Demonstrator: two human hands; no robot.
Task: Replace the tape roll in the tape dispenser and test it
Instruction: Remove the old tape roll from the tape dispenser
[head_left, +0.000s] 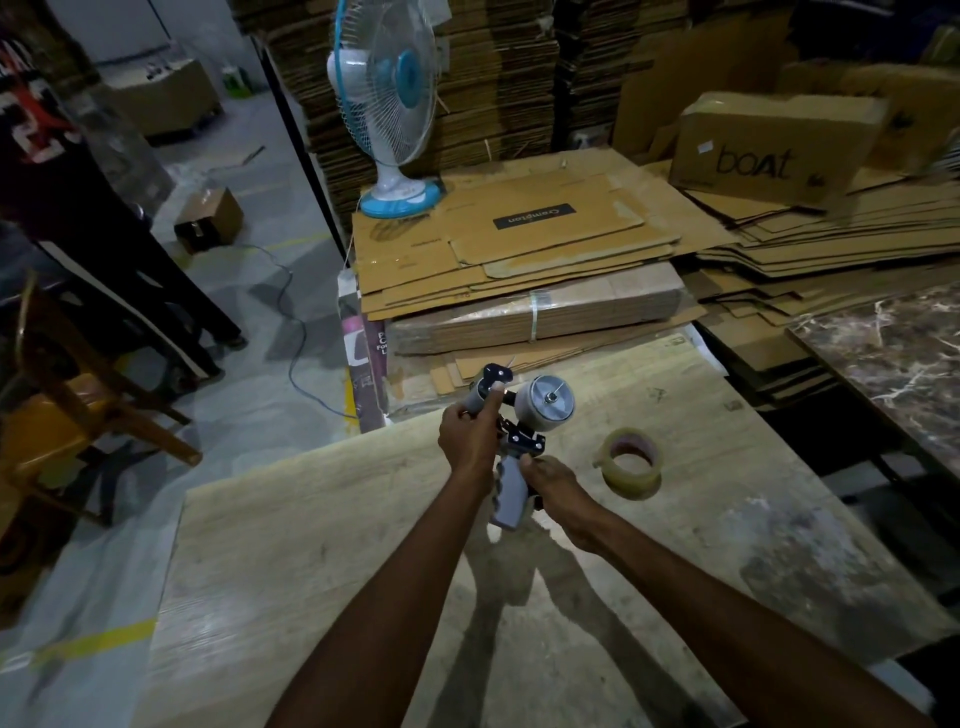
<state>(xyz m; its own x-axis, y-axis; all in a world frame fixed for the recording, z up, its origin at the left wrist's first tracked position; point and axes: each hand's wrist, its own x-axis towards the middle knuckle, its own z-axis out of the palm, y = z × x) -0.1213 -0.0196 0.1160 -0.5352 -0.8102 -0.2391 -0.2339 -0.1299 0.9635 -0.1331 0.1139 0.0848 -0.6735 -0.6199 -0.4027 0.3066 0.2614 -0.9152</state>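
Both hands clamp tape dispenser (519, 431) above table (311, 545): left hand (467, 436) on front, right hand (553, 483) on handle. Tape roll (631, 463) lies flat at 3 o'clock, nearer right hand.

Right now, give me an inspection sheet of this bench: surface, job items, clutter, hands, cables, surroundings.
Surface: wooden table, scuffed, mostly bare.
Job's things: tape dispenser held above the table, hub without a roll; tape roll lying flat on the table, right of it.
Clutter: nothing seen on the table besides the roll.
Grippers: left hand grips the dispenser's front end; right hand holds the handle.
Cables: blue cable trailing across the floor.
Surroundings: table fan on flattened cardboard stack; boat carton; marble slab.
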